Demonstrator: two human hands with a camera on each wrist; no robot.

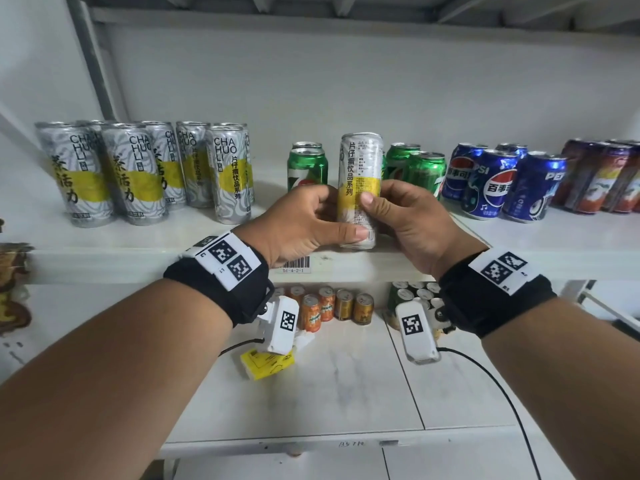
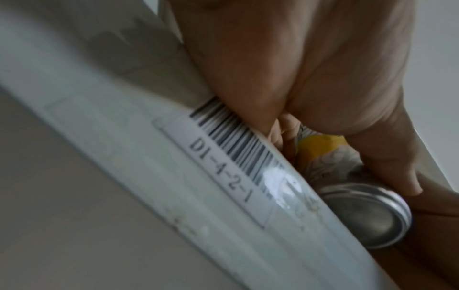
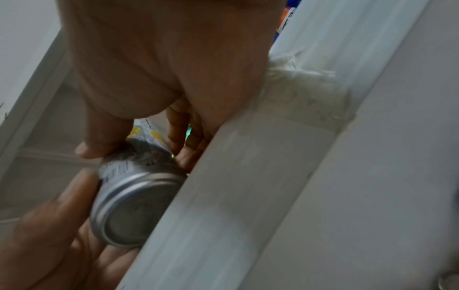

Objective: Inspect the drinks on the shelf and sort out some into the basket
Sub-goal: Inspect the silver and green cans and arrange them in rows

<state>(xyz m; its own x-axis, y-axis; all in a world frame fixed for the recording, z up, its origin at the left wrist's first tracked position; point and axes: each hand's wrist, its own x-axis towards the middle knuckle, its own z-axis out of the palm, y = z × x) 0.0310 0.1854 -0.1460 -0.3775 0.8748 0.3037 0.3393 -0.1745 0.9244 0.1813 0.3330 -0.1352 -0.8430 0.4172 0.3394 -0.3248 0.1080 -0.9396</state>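
Observation:
A tall slim silver and yellow tea can stands upright just above the front edge of the white shelf, held between both hands. My left hand grips its lower left side, thumb across the front. My right hand grips the right side, thumb on the yellow band. The left wrist view shows the can from below with my left hand round it. The right wrist view shows the can base and my right hand on it. No basket is in view.
Several matching tea cans stand at the shelf's left. Green cans stand behind the held can, blue Pepsi cans and dark cans to the right. Small orange cans sit on the lower shelf. A barcode label marks the shelf edge.

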